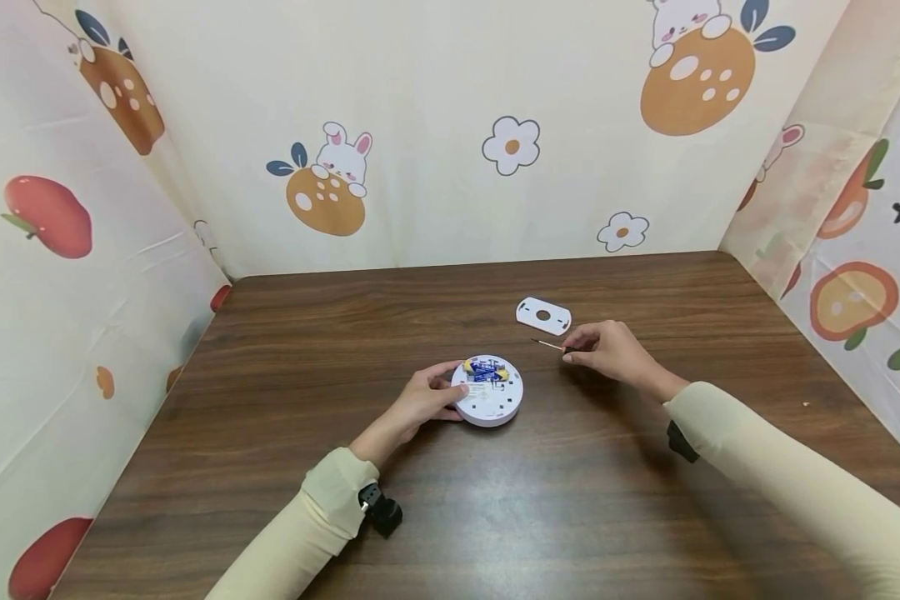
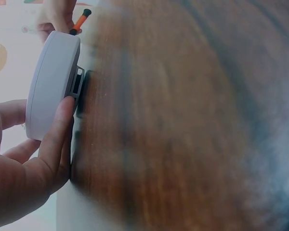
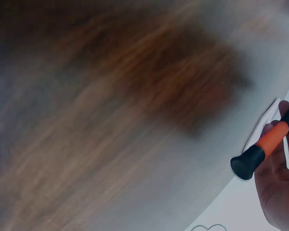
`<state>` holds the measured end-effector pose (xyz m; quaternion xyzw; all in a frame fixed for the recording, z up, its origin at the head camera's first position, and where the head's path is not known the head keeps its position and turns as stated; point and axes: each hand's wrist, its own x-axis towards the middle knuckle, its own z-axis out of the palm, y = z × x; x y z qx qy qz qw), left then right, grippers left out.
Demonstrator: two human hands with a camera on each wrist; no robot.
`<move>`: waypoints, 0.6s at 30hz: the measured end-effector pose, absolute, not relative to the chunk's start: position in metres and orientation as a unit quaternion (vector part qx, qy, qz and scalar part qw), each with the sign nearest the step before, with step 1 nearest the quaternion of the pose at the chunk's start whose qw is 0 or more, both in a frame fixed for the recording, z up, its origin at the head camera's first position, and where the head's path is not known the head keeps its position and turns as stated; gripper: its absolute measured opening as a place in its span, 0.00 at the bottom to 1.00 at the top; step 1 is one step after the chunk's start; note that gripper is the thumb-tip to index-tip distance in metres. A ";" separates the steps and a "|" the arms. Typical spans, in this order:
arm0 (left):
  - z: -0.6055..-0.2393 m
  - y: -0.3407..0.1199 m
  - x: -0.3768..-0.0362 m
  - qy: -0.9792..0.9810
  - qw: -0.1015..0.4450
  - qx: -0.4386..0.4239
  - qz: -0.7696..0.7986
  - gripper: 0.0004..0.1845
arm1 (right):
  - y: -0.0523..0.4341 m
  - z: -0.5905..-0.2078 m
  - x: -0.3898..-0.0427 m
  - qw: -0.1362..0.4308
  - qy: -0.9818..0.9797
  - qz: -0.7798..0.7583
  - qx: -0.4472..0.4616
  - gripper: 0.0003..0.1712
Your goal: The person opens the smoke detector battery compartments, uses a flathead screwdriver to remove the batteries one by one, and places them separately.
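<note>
Left hand (image 1: pixel 420 402) clamps the round white plastic detector (image 1: pixel 487 392) steady (batteries exposed); right hand (image 1: pixel 607 350), at two o'clock, pinches an orange-handled screwdriver (image 1: pixel 549 343).

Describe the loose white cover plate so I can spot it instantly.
On the dark brown wooden table, look beyond the round white plastic device and the right hand. The flat white oblong cover plate lies alone there, the only piece with a round centre hole.

Pale cream long sleeves (image 1: pixel 795 475); black, seemingly strapped wrist units (image 1: pixel 381 508).
</note>
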<state>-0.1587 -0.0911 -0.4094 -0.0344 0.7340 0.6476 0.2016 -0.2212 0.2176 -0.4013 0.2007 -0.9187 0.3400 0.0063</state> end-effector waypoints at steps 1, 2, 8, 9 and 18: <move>-0.409 -0.091 -0.159 0.734 0.202 -0.034 0.648 0.27 | 0.218 -0.402 -0.222 0.006 -0.921 0.337 0.196 0.06; -0.410 -0.091 -0.159 0.734 0.202 -0.034 0.647 0.27 | 0.219 -0.403 -0.223 0.007 -0.923 0.333 0.191 0.06; -0.409 -0.091 -0.159 0.735 0.202 -0.034 0.646 0.27 | 0.221 -0.407 -0.230 0.016 -0.932 0.315 0.177 0.06; -0.409 -0.091 -0.159 0.735 0.202 -0.033 0.646 0.27 | 0.222 -0.407 -0.231 0.017 -0.933 0.313 0.176 0.06; -0.408 -0.090 -0.157 0.737 0.199 -0.035 0.645 0.27 | 0.221 -0.414 -0.237 0.017 -0.936 0.294 0.192 0.06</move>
